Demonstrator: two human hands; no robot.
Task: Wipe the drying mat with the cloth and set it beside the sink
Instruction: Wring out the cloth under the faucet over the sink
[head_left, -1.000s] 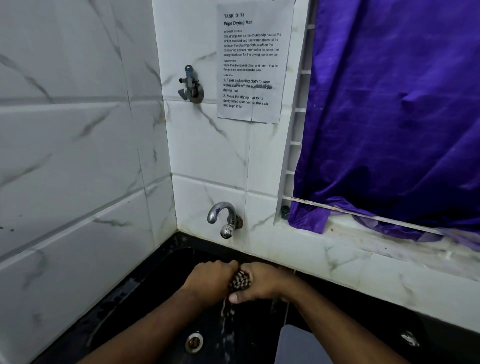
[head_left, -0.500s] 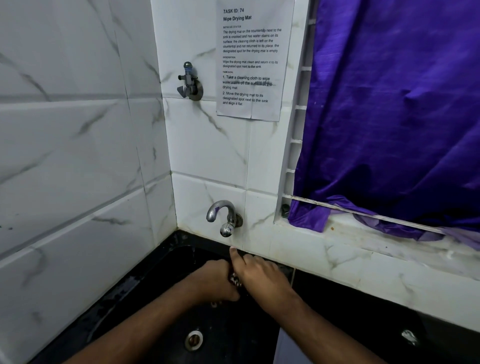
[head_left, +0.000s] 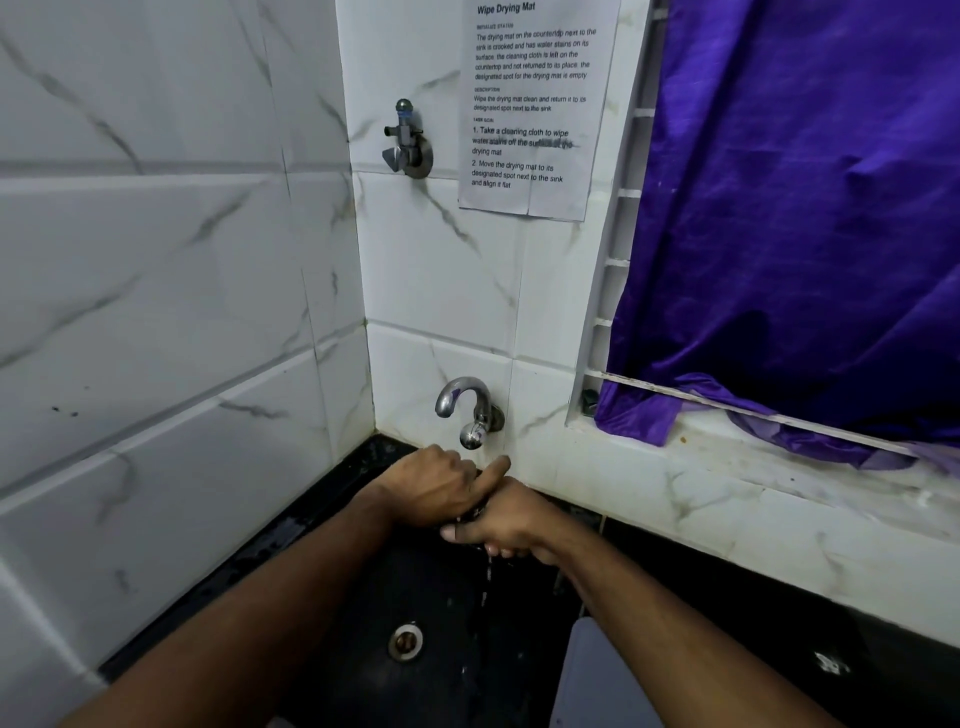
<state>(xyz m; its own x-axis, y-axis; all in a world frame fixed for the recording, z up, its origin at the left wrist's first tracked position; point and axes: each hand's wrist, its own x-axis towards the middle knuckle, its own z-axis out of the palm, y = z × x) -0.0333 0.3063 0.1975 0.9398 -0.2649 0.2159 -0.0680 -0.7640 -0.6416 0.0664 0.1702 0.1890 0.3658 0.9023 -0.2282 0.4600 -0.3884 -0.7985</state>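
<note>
Gleaming marble tiles (head_left: 156, 312) around black sink (head_left: 363, 597).

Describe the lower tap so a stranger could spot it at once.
Start at the corner where the two white marble-look walls meet above the black sink. On the back wall just right of that corner, the lower tap sits right above the two hands. Unlike the small angular valve higher up beside the paper notice, it is a shiny curved hook-shaped spout.

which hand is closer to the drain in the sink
Right. The right hand sits over the basin, above and right of the drain. The left hand is higher, up by the tap. Both grip the cloth.
</note>
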